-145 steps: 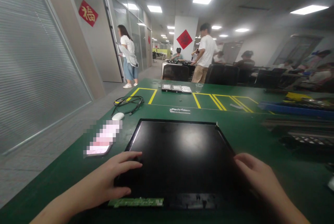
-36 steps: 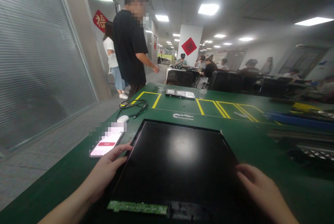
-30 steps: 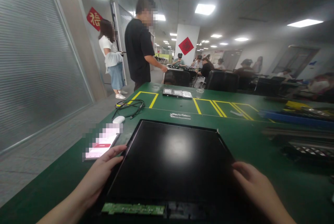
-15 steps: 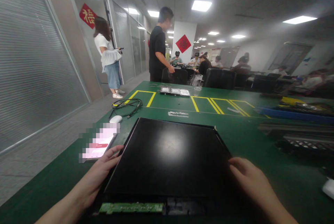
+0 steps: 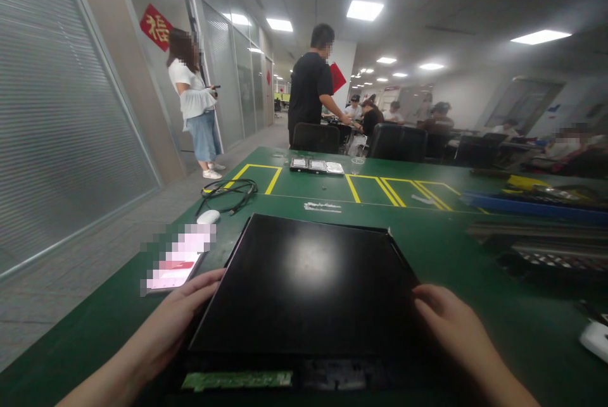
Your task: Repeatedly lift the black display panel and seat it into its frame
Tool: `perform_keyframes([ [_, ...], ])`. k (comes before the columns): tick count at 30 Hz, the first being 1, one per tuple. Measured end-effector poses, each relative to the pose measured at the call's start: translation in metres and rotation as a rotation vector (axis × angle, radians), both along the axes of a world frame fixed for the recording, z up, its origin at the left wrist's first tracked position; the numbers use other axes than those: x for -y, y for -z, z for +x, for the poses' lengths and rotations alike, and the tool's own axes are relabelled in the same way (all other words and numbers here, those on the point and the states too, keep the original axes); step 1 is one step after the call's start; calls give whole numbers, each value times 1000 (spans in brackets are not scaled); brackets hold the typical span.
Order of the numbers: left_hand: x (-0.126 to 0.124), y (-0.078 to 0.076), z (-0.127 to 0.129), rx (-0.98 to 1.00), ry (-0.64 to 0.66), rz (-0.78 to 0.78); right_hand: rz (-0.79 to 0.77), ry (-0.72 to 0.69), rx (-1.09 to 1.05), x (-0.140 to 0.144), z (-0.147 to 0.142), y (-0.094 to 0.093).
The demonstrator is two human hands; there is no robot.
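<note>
A black flat display panel (image 5: pixel 304 280) lies in front of me over the green table, its glossy face reflecting a lamp. Along its near edge runs a strip of green circuit board (image 5: pixel 237 380). My left hand (image 5: pixel 190 306) grips the panel's left side, fingers at the edge and partly hidden by it. At the right side, my right hand (image 5: pixel 449 312) is closed on the opposite edge, thumb and forefinger showing. A phone with a lit pink screen (image 5: pixel 178 261) lies just beyond my left hand, with a white mouse (image 5: pixel 208 217) behind it.
Coiled black cable (image 5: pixel 228 195) lies at the left edge of the green table (image 5: pixel 266 204). Hard drives (image 5: pixel 317 166) sit at the far side. A blue tray (image 5: pixel 536 204) with parts is at right, near a white object (image 5: pixel 595 340). Two people stand beyond; others sit behind.
The standing person in black has moved to the right and reaches forward with an arm. My left fingers have drawn closer together at the panel's edge. The panel stays about where it was.
</note>
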State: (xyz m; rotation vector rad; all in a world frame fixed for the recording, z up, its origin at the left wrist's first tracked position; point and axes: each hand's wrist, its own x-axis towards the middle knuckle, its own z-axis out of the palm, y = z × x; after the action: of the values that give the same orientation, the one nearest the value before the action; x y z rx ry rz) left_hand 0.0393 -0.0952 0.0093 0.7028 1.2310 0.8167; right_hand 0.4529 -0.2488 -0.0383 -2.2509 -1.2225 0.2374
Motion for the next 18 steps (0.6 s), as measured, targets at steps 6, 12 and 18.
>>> perform_keyframes([
  [6, -5, 1, -5, -24, 14, 29, -5, -22, 32, 0, 1, 2],
  [12, -8, 9, -9, -62, 29, 71, -38, -14, 24, 0, 2, 2],
  [18, -11, 25, -18, -82, 130, 205, -55, -26, 21, 0, 2, 2],
])
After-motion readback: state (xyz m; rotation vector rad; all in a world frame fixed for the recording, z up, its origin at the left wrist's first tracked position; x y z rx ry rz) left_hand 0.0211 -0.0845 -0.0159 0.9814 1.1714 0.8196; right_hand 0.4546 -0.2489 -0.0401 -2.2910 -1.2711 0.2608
